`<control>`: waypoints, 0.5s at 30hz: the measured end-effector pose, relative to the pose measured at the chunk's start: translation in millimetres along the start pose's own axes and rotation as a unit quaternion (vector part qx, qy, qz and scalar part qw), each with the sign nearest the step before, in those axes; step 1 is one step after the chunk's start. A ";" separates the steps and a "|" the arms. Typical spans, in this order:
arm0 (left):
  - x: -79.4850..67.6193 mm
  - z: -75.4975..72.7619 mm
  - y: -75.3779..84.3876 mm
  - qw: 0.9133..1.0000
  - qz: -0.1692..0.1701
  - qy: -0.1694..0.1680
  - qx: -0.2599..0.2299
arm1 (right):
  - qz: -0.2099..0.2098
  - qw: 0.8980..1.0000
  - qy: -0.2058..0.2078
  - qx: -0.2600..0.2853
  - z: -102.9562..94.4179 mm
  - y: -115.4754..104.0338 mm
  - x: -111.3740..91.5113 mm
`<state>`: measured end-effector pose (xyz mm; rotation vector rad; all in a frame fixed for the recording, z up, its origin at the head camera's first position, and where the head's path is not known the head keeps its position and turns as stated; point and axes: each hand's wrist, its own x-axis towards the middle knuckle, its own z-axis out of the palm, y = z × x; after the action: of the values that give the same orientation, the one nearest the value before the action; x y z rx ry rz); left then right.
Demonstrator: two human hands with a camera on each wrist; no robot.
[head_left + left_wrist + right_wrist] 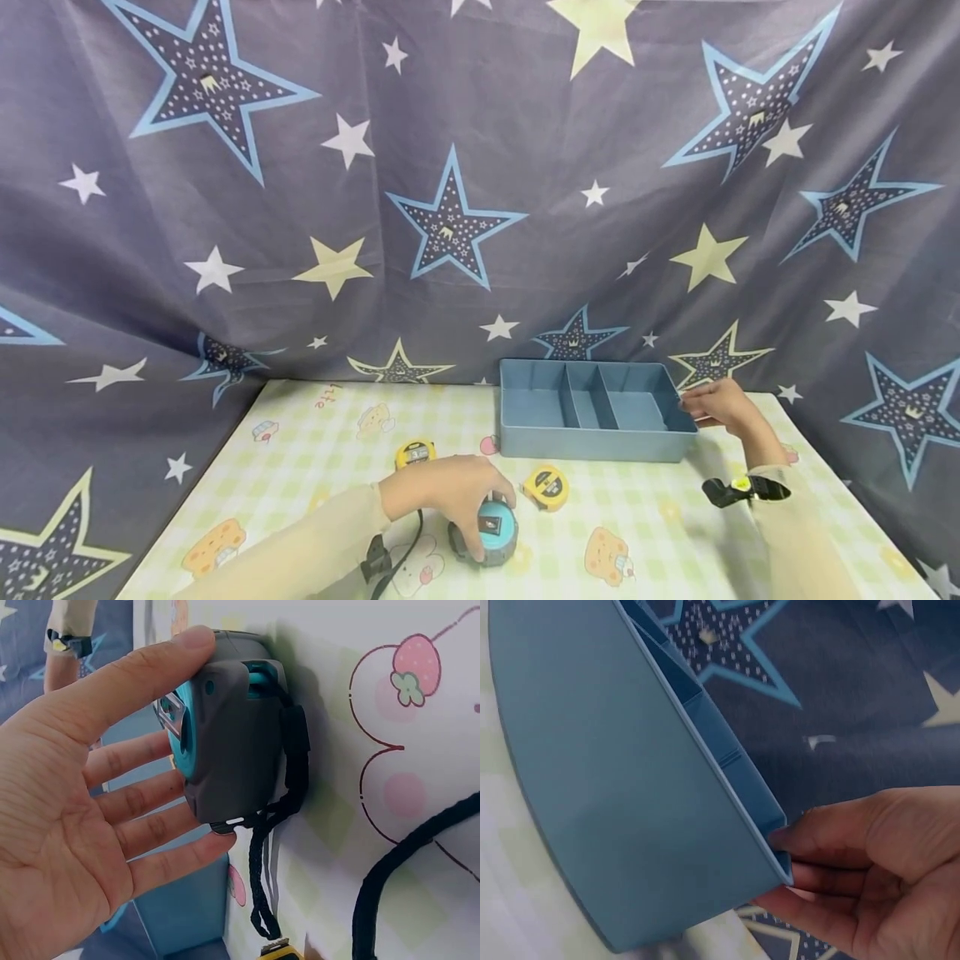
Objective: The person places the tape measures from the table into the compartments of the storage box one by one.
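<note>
My left hand (468, 492) holds a teal and dark grey tape measure (495, 533) near the table's front, thumb on one side and fingers around the other. In the left wrist view, a black wrist strap (296, 750) hangs from this tape measure (236, 742). My right hand (723, 407) pinches the right end wall of a blue divided box (592, 443); in the right wrist view, the thumb is inside the rim of the box (630, 787) and the fingers are outside. One yellow tape measure (547, 487) lies before the box, another (415, 452) behind my left hand.
A green-checked cloth with cartoon prints covers the table (652, 533). Directly behind it hangs a dark star-patterned curtain (465, 100). Two dividers split the box into three compartments. A black cable (408, 546) runs beside my left wrist.
</note>
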<state>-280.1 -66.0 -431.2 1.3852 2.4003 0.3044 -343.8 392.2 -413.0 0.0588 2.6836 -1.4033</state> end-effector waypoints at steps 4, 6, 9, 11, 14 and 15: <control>0.6 -4.2 1.2 1.000 0.003 0.001 0.001 | -0.004 1.000 0.001 0.007 11.4 -10.2 0.9; 0.3 -5.5 1.7 1.000 0.001 0.000 -0.002 | -0.002 1.000 0.002 0.007 18.0 -13.8 1.6; -0.5 -5.3 2.7 1.000 -0.003 -0.001 -0.010 | 0.005 1.000 0.009 0.005 29.3 -18.4 1.2; -0.9 -4.2 3.6 1.000 -0.003 -0.002 -0.010 | 0.008 1.000 0.012 0.006 36.1 -20.3 -0.3; -1.2 -3.2 4.2 1.000 -0.003 -0.002 -0.008 | 0.009 1.000 0.017 0.015 45.4 -24.6 -2.9; -1.3 -3.1 4.2 1.000 -0.003 -0.002 -0.007 | 0.008 1.000 0.017 0.019 48.0 -26.0 -3.8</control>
<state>-277.3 -65.1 -426.6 1.3721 2.3944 0.3159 -338.4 338.1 -418.5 0.1069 2.6771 -1.4630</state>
